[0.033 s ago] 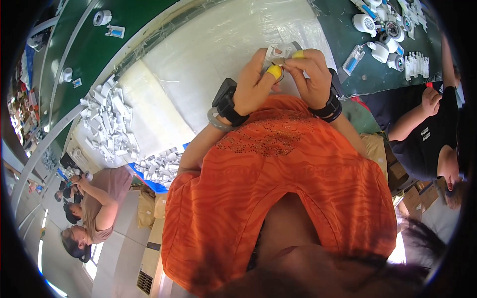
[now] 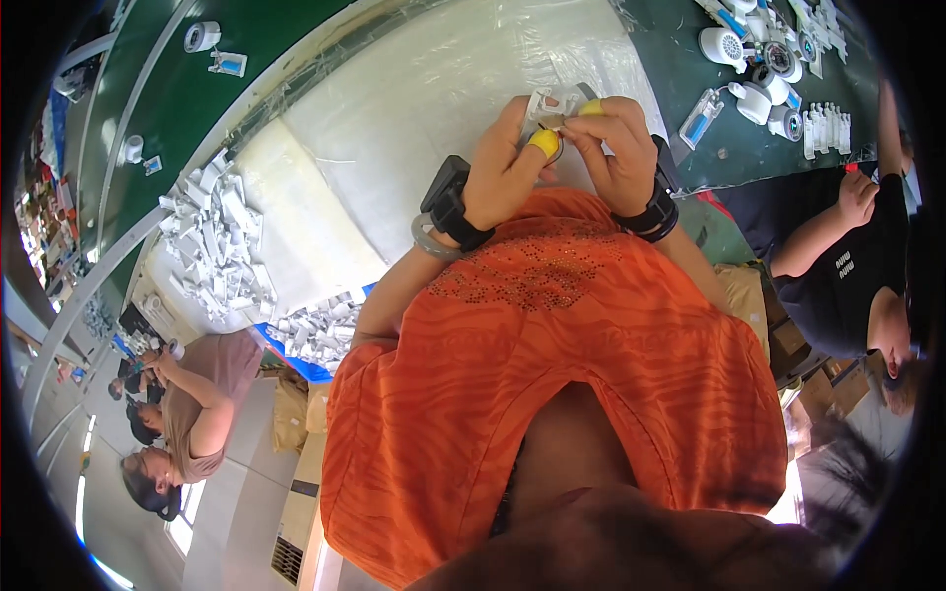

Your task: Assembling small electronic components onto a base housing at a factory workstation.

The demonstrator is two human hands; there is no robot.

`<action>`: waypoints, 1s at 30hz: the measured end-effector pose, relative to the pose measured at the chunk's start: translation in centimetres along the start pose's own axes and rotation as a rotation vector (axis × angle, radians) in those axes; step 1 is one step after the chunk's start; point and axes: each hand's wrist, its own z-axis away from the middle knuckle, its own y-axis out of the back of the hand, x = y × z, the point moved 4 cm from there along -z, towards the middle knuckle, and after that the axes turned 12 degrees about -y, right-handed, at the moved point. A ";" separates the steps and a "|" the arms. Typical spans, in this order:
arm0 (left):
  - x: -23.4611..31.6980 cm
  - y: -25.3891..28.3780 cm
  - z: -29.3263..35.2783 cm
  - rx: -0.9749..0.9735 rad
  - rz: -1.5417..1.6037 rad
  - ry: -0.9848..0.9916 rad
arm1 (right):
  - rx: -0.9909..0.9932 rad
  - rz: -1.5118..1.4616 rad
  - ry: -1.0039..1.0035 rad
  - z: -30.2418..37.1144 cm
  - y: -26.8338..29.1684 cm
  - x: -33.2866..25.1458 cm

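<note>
Both hands meet over the plastic-covered worktop, close in front of my orange top. My left hand (image 2: 501,169) is closed on a small white plastic part (image 2: 540,102), which sticks up between its thumb and fingers. My right hand (image 2: 613,148) pinches at the same part from the other side, its thumb and forefinger close to my left thumb. A thin dark piece shows at the fingertips, too small to name. Yellow finger covers (image 2: 544,143) sit on my left thumb and on a right-hand finger. The fingers hide much of the part.
A heap of white plastic parts (image 2: 219,236) lies on the left, above a blue bin (image 2: 313,370) of similar pieces. On the green table at right are round white fan-like units (image 2: 722,46) and clear packets (image 2: 702,118). Co-workers sit left and right; a green conveyor (image 2: 158,74) runs at far left.
</note>
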 end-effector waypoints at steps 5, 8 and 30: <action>0.3 -0.1 -0.2 -0.010 -0.005 0.001 | 0.017 0.000 0.010 0.1 0.0 0.3; 0.3 -0.1 -0.2 -0.019 -0.038 -0.008 | 0.016 0.009 0.062 -0.3 0.2 0.2; -0.4 -0.2 0.1 0.006 -0.210 -0.209 | -0.044 0.012 0.087 -1.0 0.2 -0.5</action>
